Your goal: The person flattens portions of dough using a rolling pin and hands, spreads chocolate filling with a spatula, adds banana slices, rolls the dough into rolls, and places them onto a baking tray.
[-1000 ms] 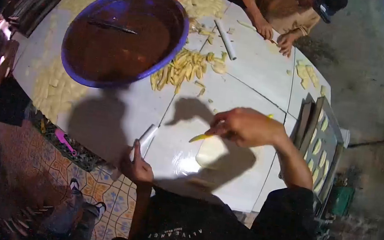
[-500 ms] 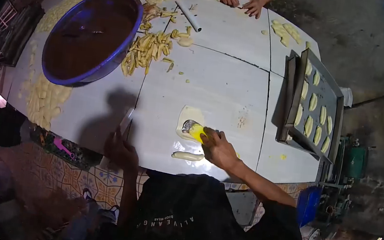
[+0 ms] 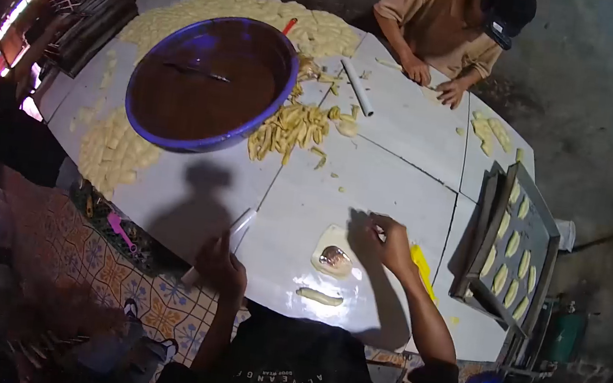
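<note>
My left hand [image 3: 223, 267] is wrapped round a pale tube-shaped roller [image 3: 243, 222] at the table's near edge. My right hand [image 3: 392, 244] hovers just right of a flattened dough sheet [image 3: 329, 242], its fingers bent and slightly apart with nothing visible between them. Dark brown filling [image 3: 335, 258] lies on the near part of that sheet. Beside my right wrist, a yellow plastic spreader [image 3: 423, 273] rests on the tabletop, partly behind the forearm. Closer to me sits a rolled dough piece [image 3: 319, 297].
A large blue basin [image 3: 135, 124] of brown filling stands left, with peeled banana-like pieces [image 3: 291, 130] beside it. Dough pieces [image 3: 116, 149] cover the left edge. A white pipe [image 3: 357, 87] lies farther back. Another person [image 3: 441, 32] handles dough opposite. A metal tray [image 3: 547, 255] holds rolls.
My right hand has let go of the yellow spreader, which now lies on the table, and has moved beside the dough sheet. The camera view has tilted up, showing more of the other person.
</note>
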`<control>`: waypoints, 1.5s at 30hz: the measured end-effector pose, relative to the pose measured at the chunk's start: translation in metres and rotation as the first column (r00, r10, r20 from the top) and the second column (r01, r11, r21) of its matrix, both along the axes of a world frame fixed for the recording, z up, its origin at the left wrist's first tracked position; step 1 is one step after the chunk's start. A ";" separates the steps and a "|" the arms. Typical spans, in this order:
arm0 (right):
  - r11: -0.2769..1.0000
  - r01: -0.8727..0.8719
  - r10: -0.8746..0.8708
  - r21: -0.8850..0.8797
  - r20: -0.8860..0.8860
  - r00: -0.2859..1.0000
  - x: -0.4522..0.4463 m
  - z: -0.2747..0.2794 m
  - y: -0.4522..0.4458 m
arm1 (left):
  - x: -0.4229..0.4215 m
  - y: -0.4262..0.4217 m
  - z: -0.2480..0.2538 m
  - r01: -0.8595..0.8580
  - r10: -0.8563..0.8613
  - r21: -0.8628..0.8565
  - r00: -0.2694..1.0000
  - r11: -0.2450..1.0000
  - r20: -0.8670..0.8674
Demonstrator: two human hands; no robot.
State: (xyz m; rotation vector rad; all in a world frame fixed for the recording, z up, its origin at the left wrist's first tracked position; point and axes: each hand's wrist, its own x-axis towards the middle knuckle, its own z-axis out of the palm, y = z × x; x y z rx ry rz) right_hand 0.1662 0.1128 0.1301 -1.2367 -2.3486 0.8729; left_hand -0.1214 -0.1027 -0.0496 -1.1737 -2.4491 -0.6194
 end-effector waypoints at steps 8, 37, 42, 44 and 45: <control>0.971 0.005 0.027 0.237 -0.133 0.991 -0.155 -0.096 0.132 | 0.005 0.005 0.036 0.000 0.000 0.002 0.995 1.000 0.100; 0.950 -0.198 0.248 0.243 -0.195 0.949 -0.015 -0.108 -0.023 | 0.057 0.106 0.073 0.711 -0.798 0.374 0.577 0.595 0.172; 0.920 -0.373 0.383 0.120 -0.076 0.920 -0.009 -0.090 -0.041 | 0.071 0.094 0.082 0.762 -0.847 0.372 0.473 0.531 0.241; 0.924 -0.344 0.368 0.165 -0.148 0.918 -0.001 -0.089 -0.052 | 0.074 0.083 0.092 0.819 -0.864 0.305 0.397 0.486 0.310; 0.926 -0.328 0.361 0.188 -0.181 0.915 0.004 -0.090 -0.059 | 0.077 0.079 0.096 0.846 -0.868 0.253 0.387 0.469 0.312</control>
